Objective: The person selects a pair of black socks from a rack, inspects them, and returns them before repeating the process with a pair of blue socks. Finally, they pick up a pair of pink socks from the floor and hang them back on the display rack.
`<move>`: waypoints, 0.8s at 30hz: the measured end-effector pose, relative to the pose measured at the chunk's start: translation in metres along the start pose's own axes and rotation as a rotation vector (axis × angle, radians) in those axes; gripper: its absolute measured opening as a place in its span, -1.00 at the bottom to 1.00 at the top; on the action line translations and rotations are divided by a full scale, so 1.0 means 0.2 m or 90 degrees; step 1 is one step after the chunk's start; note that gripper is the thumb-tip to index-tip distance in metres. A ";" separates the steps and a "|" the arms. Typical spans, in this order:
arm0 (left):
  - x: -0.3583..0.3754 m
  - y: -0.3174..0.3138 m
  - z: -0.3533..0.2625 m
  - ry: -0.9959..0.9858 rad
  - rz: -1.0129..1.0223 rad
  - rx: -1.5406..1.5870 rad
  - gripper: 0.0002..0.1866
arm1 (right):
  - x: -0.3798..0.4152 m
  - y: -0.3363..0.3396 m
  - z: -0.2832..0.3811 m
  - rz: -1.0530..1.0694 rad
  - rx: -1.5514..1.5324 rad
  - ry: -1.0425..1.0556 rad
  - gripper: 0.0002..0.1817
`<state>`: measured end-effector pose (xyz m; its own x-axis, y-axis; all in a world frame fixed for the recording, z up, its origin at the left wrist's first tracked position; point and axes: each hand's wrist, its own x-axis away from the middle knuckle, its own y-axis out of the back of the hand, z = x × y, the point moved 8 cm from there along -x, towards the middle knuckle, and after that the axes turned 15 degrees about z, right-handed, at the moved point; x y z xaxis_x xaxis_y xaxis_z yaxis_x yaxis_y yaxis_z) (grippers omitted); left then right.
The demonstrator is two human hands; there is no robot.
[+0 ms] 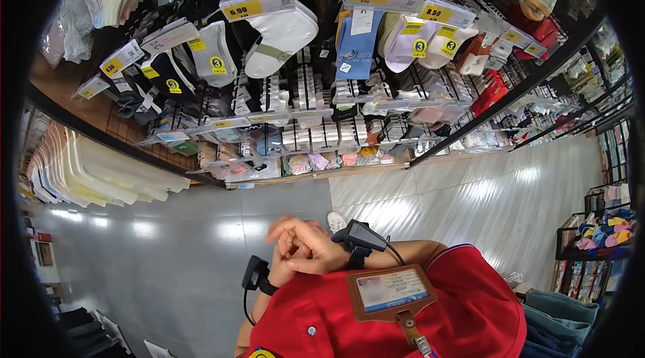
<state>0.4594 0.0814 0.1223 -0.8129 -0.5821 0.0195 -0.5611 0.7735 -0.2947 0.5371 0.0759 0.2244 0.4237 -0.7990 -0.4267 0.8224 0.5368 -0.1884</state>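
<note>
In front of my chest my two hands are folded together. My right hand [314,248] comes in from the right and lies over my left hand [280,269], its fingers curled. My left hand is partly covered, and its visible fingers are bent against the right. No object shows in either hand. A black strapped device [363,235] sits on my right wrist, and another black device [255,273] is on my left wrist. Just below the hands is my red shirt [295,311], with a brown badge holder [392,293] hanging on it.
Ahead stands a rack of hanging socks, including white socks [282,35] and blue socks [359,45] under price tags. Pale hanging garments [94,166] are at the left. A grey floor [181,244] lies between. Folded jeans [557,314] sit at lower right.
</note>
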 end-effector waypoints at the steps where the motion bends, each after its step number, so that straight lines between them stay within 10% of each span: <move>1: 0.01 0.01 -0.02 -0.009 -0.034 -0.043 -0.37 | 0.01 -0.01 -0.01 0.002 -0.003 -0.038 -0.56; 10: -0.08 -0.06 -0.32 -0.133 -0.100 -0.042 -0.31 | 0.04 0.07 -0.06 -0.063 0.232 -0.150 -0.52; 13: -0.03 -0.08 -0.58 -0.194 -0.227 -0.387 -0.36 | 0.06 0.06 -0.16 -0.088 0.046 -0.248 -0.45; 16: 0.01 -0.11 -0.50 -0.157 -0.168 -0.126 -0.51 | 0.05 0.00 -0.26 0.026 -0.158 -0.299 -0.32; 24: -0.01 -0.13 -0.49 -0.298 -0.044 -0.158 -0.60 | 0.04 -0.09 -0.27 0.195 -0.205 -0.281 -0.72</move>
<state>0.4602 0.0876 0.2232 -0.6477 -0.6396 -0.4140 -0.6771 0.7324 -0.0722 0.5052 0.0742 0.1770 0.7956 -0.5956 -0.1110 0.5123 0.7591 -0.4017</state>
